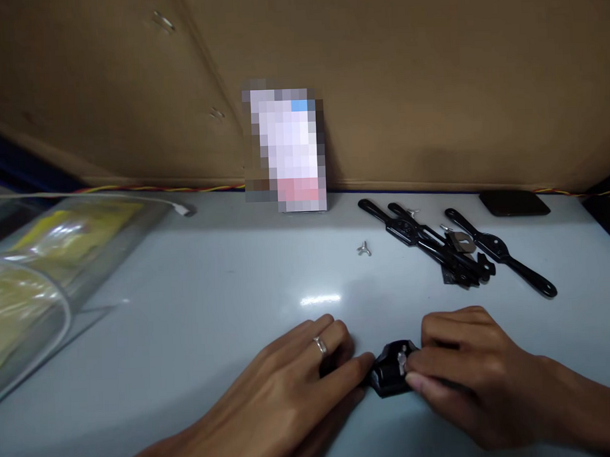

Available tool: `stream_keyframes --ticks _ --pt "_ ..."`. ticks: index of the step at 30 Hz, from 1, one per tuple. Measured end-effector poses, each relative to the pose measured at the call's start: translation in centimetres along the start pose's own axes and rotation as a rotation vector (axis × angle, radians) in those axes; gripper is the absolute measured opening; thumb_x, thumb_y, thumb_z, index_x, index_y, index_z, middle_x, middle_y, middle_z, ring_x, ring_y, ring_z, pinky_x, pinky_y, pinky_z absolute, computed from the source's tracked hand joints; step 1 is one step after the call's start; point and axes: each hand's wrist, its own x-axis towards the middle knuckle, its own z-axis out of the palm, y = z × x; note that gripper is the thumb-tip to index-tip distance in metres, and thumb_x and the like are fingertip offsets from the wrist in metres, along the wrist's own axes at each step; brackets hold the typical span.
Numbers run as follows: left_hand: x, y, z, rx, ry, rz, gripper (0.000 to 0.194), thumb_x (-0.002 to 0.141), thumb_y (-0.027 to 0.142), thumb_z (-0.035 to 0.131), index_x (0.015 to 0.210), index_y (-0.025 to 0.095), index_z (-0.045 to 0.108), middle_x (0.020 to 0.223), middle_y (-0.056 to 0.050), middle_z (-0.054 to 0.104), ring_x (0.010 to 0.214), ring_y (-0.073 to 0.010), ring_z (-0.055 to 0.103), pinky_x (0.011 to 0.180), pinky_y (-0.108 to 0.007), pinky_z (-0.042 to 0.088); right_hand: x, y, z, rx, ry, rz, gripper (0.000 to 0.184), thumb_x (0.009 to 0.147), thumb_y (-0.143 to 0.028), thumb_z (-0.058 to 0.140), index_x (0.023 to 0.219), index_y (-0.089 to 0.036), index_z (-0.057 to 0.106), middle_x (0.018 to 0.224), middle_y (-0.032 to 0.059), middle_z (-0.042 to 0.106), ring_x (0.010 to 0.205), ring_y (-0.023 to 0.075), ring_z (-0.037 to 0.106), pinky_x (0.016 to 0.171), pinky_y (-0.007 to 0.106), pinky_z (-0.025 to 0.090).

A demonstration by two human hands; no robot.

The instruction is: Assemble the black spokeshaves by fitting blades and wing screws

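Note:
A black spokeshave point(390, 380) lies low on the table in front of me, between my two hands. My left hand point(295, 379), with a ring on one finger, is closed around its left handle, which the fingers mostly hide. My right hand point(470, 373) covers the other handle, and its thumb and index finger pinch at a small silver wing screw point(402, 360) on the body. Further back, a loose wing screw point(364, 248) rests on the tabletop. More black spokeshave bodies point(402, 230) lie in a pile, and a single one point(496, 247) lies to their right.
Metal blades point(460, 242) and small screws lie about the pile. A black flat object point(514, 202) sits at the back right. A blurred-out upright phone-like object point(295, 149) leans on the cardboard wall point(405, 85). Plastic-wrapped yellow packs point(75, 243) and a white cable point(181, 209) occupy the left.

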Motion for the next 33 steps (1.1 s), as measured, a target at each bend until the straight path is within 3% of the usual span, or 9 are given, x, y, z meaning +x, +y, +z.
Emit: stream_keyframes --ticks 3,7,11,17,23,33 --pt "0.0 0.0 0.0 -0.001 0.010 0.009 0.027 0.101 0.009 0.042 0.111 0.019 0.065 0.090 -0.006 0.058 0.076 -0.0194 0.053 0.063 -0.031 0.047 -0.1 -0.2 -0.2 -0.044 -0.035 -0.032 0.032 0.101 -0.015 0.044 0.086 -0.015 0.072 0.070 -0.0006 0.056 0.060 0.0125 0.051 0.057 0.030 0.037" --pt "0.0 -0.1 0.2 0.002 0.020 -0.001 0.027 0.100 0.009 0.043 0.112 0.018 0.066 0.090 -0.006 0.058 0.075 -0.0191 0.052 0.061 -0.030 0.047 -0.2 -0.3 -0.1 -0.187 0.031 -0.021 0.036 0.101 -0.013 0.043 0.076 -0.016 0.069 0.066 -0.0004 0.054 0.057 0.0137 0.049 0.054 0.033 0.035" --pt "-0.1 -0.1 0.1 0.010 0.003 0.010 0.029 0.101 0.010 0.043 0.116 0.018 0.065 0.091 -0.006 0.059 0.076 -0.0196 0.054 0.062 -0.031 0.049 -0.1 -0.4 -0.1 -0.131 -0.061 -0.040 0.038 0.104 -0.019 0.039 0.082 -0.018 0.070 0.067 -0.0012 0.055 0.056 0.0133 0.049 0.053 0.032 0.035" --pt "-0.1 -0.6 -0.2 0.049 0.017 0.026 0.039 0.100 0.011 0.045 0.138 0.015 0.056 0.098 -0.008 0.062 0.081 -0.0208 0.058 0.070 -0.034 0.055 -0.1 0.8 -0.5 -0.118 0.087 0.029 0.025 0.103 -0.016 0.047 0.100 -0.013 0.072 0.074 0.0011 0.059 0.065 0.0145 0.053 0.059 0.030 0.039" --pt "0.2 -1.4 -0.1 0.074 0.053 0.030 0.047 0.098 0.007 0.039 0.143 0.012 0.050 0.095 -0.008 0.060 0.079 -0.0202 0.057 0.068 -0.034 0.054 -0.2 1.7 -0.9 -0.152 -0.128 0.033 0.025 0.095 -0.021 0.057 0.117 -0.015 0.066 0.096 0.0074 0.064 0.085 0.0208 0.058 0.066 0.032 0.044" --pt "0.2 -1.2 -0.3 0.102 0.043 0.041 0.041 0.100 0.009 0.039 0.140 0.012 0.050 0.092 -0.006 0.060 0.076 -0.0189 0.057 0.065 -0.032 0.054 -0.4 1.6 -0.7 -0.163 -0.206 0.026 0.032 0.096 -0.015 0.052 0.127 -0.016 0.060 0.096 0.0061 0.060 0.086 0.0212 0.055 0.064 0.033 0.041"
